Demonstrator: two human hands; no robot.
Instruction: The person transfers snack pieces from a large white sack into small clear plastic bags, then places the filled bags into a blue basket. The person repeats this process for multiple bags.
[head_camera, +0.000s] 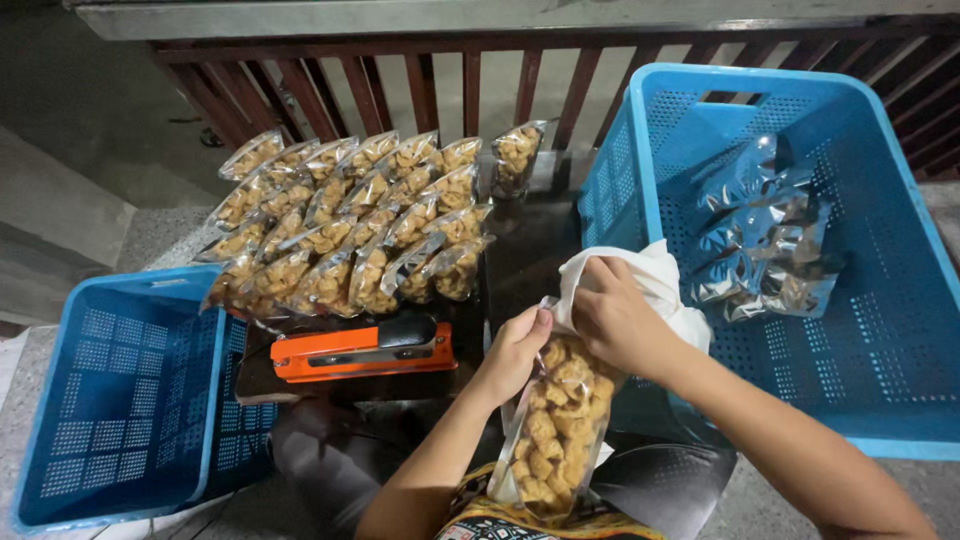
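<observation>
Low in the centre of the frame, the left hand (517, 352) pinches the upper left edge of a clear snack bag (552, 430), thumb and fingers closed on the film. The right hand (618, 318), just to its right, is curled shut over the bag's mouth, where a white plastic sheet (660, 282) bunches up behind the knuckles. The bag hangs upright between the hands, full of golden fried pieces, its bottom near the person's lap at the lower edge.

To the left of the hands, just beside the left wrist, one orange heat sealer (362, 351) lies across the dark worktop (525, 245). Beyond it, toward the upper left, filled bags (355, 225) stand packed in overlapping rows, too many and too overlapped to count exactly; one more filled bag (517, 155) stands apart at the top centre.

There are two blue crates. The large one (880, 330) fills the right side, its near wall close behind the right hand, and holds a small heap of empty clear bags (765, 235). The smaller crate (120, 400) sits at the lower left, below the worktop's edge. A strip of bare worktop lies between the rows and the large crate. A brown wooden railing (470, 85) runs along the top.
</observation>
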